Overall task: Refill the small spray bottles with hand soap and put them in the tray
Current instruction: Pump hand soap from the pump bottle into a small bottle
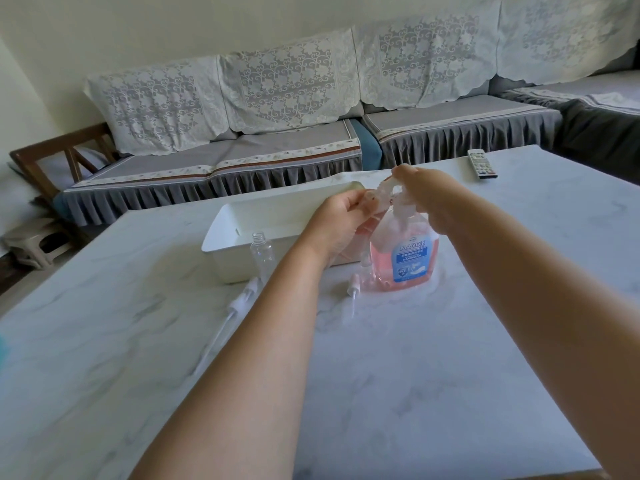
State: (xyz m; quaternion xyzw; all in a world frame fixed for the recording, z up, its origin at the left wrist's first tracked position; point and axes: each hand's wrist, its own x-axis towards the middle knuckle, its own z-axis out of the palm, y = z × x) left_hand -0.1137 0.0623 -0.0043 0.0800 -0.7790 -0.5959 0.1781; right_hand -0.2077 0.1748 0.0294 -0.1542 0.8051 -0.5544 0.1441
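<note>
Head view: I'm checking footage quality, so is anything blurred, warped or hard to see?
Head view: wide-angle bending curves the table edge; soft daylight, no harsh glare; the left hand and pump look slightly smeared; the clear empty bottle barely stands out from the tray.

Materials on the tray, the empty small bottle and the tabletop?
Tray: looks like matte white plastic, with thin walls and rounded corners. Empty small bottle: clear, likely plastic, see-through with a threaded neck. Tabletop: white with grey veining, smooth; marble or an imitation, can't tell.
</note>
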